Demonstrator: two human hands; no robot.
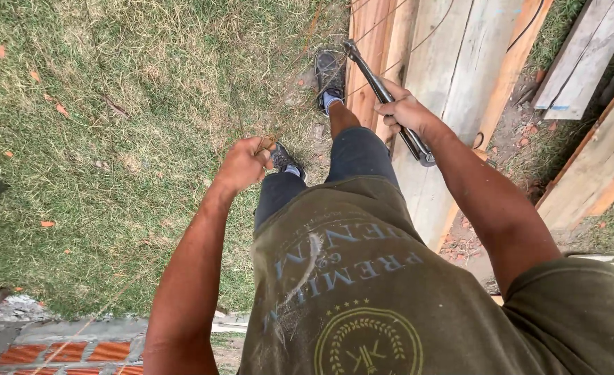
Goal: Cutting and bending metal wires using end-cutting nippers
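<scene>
the left hand [243, 165] is clenched on the end of a thin wire [300, 48] running out over the grass [112, 139]; the right hand [405, 111] has its grip closed round a metal tool [380, 87] held above the wooden planks [460, 62], its tip at the wire.

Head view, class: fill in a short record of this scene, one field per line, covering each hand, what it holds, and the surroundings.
Left hand: left hand closed around thin wire
Right hand: right hand gripping long-handled pliers, jaws pointing away from the body
Wire run: thin strands stretch towards the wooden planks
Ground: grass on the left, red bricks at the lower left
Feet: dark shoes, one ahead of the other
</scene>
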